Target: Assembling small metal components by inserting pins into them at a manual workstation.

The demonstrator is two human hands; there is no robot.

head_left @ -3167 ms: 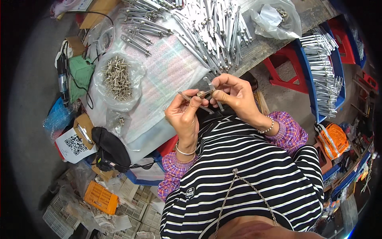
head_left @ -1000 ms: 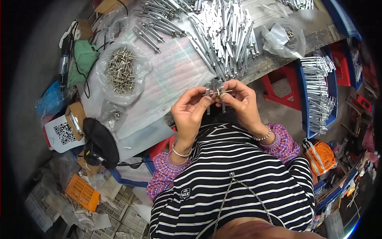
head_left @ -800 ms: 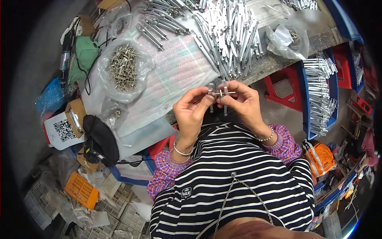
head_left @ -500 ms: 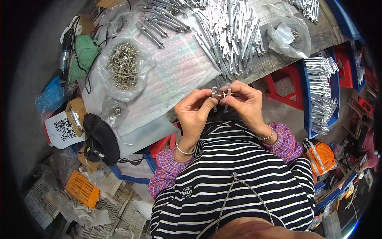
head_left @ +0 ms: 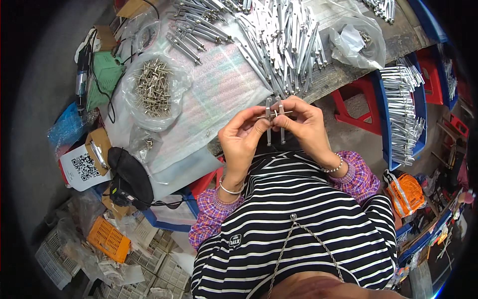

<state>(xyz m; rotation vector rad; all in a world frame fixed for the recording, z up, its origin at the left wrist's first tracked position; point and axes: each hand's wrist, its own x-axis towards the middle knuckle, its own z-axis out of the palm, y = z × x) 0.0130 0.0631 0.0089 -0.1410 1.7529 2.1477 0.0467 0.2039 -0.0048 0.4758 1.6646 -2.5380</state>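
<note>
In front of my chest, just off the table edge, my left hand (head_left: 243, 142) and my right hand (head_left: 309, 128) face each other with fingertips nearly touching. Two slim silver metal bars (head_left: 269, 105) hang side by side, roughly upright, between them. Thumb and fingers of my left hand pinch the left bar, and those of my right hand pinch the right one. A thin metal pin (head_left: 275, 113) runs crosswise through or against both bars; the fingers partly cover it. Beyond my hands lies a large pile of similar metal bars (head_left: 286, 45).
An open plastic bag of metal screws or pins (head_left: 153, 88) sits left on the table, with a smaller bag (head_left: 148, 144) nearer me. Another bag (head_left: 356, 42) lies far right. A blue bin of bars (head_left: 402, 117) and a red stool (head_left: 356, 112) stand right. A powered screwdriver (head_left: 81, 74) lies left.
The two bars have tilted and now show more of their length, hanging below my fingers. My hands stay close together, still pinching them. The whole view has shifted slightly.
</note>
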